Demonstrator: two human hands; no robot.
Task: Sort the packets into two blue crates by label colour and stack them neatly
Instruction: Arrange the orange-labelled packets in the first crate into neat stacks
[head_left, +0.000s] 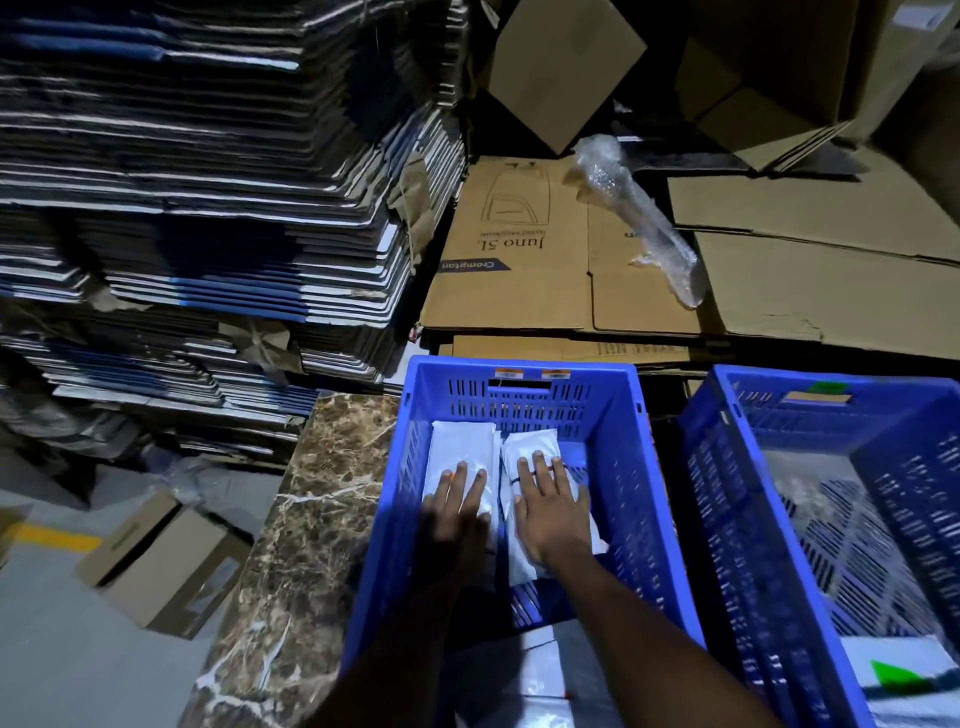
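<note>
1. Inside the left blue crate (631, 467), two white packets lie side by side on the floor, long axes running from the near wall toward the far wall; the left packet (457, 441) and right packet (530, 447) touch or nearly touch along their inner edges.
2. Each hand lies flat on its own packet: the left hand (457, 499) on the left one, the right hand (545, 509) on the right one, fingers straight and spread, pointing along the packets' length and gripping nothing.
3. Judging by this, the step is pressing and squaring the pair; any nudge should run along that long axis.
4. Label colour cannot be read here.
5. Beside it, the right blue crate (727, 519) holds a packet with a green mark (893, 675) at its near end.
6. Both crates stand on a marble surface (311, 519), with flattened cardboard (519, 260) beyond.
</note>
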